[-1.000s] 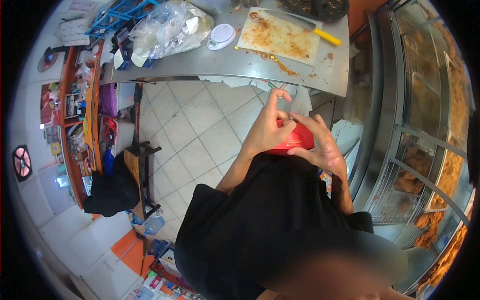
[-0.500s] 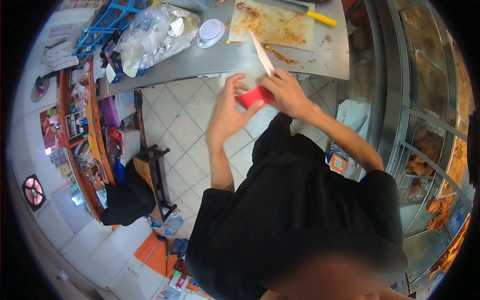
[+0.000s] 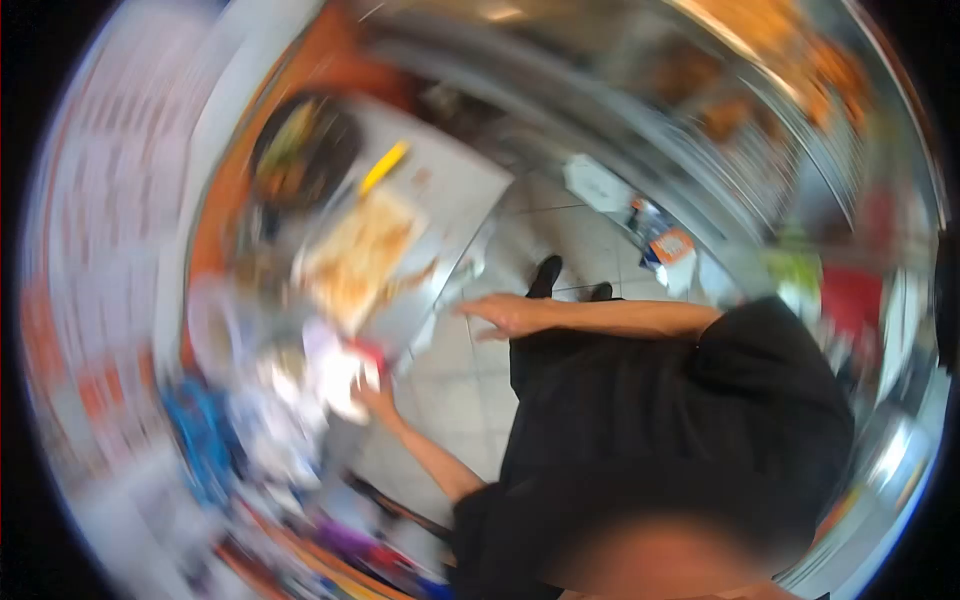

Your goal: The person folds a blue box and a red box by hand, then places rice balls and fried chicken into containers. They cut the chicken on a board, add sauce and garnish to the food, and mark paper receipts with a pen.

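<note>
My left hand reaches out over the near edge of the steel counter, its fingers at a white-and-red packet. Motion smears the packet, and its exact kind does not show. Close beyond it are the pale scale and plastic bags. My right hand is held out in front of my body, fingers stretched and nothing in them, over the floor beside the counter's edge.
On the counter lie a cutting board with brown crumbs and a yellow-handled knife. A dark round pan stands at the far end. Glass cabinets with fried food line the upper right.
The view has swung round and blurred. My hands, together on the packet before, are now apart: the left has carried it over the counter, the right has let go.
</note>
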Tool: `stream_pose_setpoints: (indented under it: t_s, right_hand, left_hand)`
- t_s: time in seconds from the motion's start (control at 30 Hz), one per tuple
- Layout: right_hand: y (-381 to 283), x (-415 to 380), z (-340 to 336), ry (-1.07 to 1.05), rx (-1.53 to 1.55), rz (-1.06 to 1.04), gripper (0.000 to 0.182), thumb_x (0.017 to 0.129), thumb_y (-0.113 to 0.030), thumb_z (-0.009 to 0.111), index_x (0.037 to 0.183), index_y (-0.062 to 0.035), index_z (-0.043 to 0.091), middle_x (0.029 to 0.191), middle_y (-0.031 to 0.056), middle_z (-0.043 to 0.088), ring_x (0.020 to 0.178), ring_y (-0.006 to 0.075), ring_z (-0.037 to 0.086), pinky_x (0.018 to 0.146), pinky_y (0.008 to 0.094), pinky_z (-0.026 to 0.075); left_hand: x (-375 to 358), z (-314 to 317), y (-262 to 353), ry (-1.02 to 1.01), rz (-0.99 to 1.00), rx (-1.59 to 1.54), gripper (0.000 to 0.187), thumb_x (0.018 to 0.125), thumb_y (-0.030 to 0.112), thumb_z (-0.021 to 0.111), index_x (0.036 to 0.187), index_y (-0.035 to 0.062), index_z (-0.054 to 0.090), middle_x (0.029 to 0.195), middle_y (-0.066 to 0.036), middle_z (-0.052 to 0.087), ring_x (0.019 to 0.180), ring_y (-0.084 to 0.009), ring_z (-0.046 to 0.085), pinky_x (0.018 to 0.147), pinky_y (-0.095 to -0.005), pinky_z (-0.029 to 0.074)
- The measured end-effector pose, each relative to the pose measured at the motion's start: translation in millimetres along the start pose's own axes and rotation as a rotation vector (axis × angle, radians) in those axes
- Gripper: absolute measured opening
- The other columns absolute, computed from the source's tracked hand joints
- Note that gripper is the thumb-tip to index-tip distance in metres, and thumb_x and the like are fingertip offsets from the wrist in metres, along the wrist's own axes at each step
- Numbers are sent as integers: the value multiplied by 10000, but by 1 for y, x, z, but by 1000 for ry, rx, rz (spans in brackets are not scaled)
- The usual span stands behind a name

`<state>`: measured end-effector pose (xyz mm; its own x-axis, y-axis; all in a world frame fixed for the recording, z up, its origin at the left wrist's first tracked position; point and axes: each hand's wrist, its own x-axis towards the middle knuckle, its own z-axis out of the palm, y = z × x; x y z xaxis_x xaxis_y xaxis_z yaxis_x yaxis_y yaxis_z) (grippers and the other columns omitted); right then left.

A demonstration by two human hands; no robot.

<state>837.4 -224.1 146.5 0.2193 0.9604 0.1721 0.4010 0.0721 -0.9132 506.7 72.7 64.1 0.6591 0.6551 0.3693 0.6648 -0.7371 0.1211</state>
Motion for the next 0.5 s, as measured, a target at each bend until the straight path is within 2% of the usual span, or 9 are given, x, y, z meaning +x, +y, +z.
stream_pose_setpoints:
  t_s: [0.03, 0.1, 0.2, 0.23, 0.3, 0.33, 0.4, 0.43, 0.5]
  right_hand:
    - [1, -21, -29, 153, -57, 67, 525, 889, -263, 598, 1351, -71, 438, 1082, 189, 610, 997, 350, 584, 865, 441, 461]
    - [-2, -67, -73, 86, 31, 361, 285, 891, -215, 582, 1127, -55, 599, 984, 165, 651, 919, 332, 620, 814, 428, 481]
    - [-33, -131, -123, 600, -10, 396, 133, 861, -130, 572, 847, -45, 673, 867, 144, 683, 794, 316, 649, 716, 409, 503]
    - [-25, -150, -127, 811, -15, 384, 127, 846, -142, 600, 821, -41, 673, 820, 136, 683, 752, 293, 653, 683, 390, 505]
    - [-23, -190, -141, 1125, -45, 415, 153, 818, -177, 659, 761, -36, 668, 714, 113, 666, 648, 228, 633, 601, 353, 486]
    - [-36, -212, -146, 1233, -63, 465, 183, 803, -200, 689, 727, -35, 663, 655, 98, 648, 587, 186, 609, 552, 334, 466]
    - [-54, -256, -151, 1310, -151, 599, 179, 862, -184, 683, 770, -31, 672, 605, 8, 586, 557, 75, 480, 601, 232, 433]
    - [-54, -276, -148, 1355, -150, 600, 179, 862, -184, 683, 770, -31, 672, 605, 8, 586, 557, 75, 480, 601, 232, 433]
    - [-44, -324, -137, 1676, -223, 644, 193, 819, -159, 698, 685, -40, 628, 571, 43, 567, 523, 110, 494, 518, 289, 395]
  left_hand:
    - [11, -23, 16, -105, -83, 32, 691, 679, 435, 803, 1211, 48, 590, 1200, -229, 518, 1134, -400, 465, 988, -544, 372]
    - [38, -17, 18, -70, -132, -15, 595, 710, 365, 789, 1170, 31, 612, 1142, -222, 555, 1073, -369, 508, 934, -500, 413]
    - [87, -30, 68, 39, -306, -356, 452, 758, 261, 768, 1109, 5, 646, 1055, -212, 610, 981, -322, 571, 852, -432, 476]
    - [111, -34, 105, 47, -300, -513, 404, 773, 226, 761, 1088, -4, 657, 1027, -209, 628, 950, -306, 593, 825, -410, 496]
    - [163, -40, 210, -26, -156, -735, 309, 805, 157, 747, 1047, -22, 679, 969, -202, 665, 889, -275, 635, 770, -365, 538]
    - [182, -48, 275, -50, 11, -678, 143, 831, 64, 697, 918, -48, 707, 839, -156, 697, 752, -205, 655, 701, -290, 538]
    - [203, -45, 376, -299, 204, -730, 155, 829, 82, 704, 920, -44, 707, 857, -128, 702, 763, -194, 643, 705, -300, 521]
    - [201, -42, 424, -389, 349, -858, 160, 839, 95, 699, 926, -39, 707, 846, -122, 698, 753, -183, 637, 699, -292, 509]
    - [175, -58, 512, -584, 561, -907, 153, 851, 98, 686, 925, -35, 707, 850, -121, 696, 757, -159, 627, 694, -281, 498]
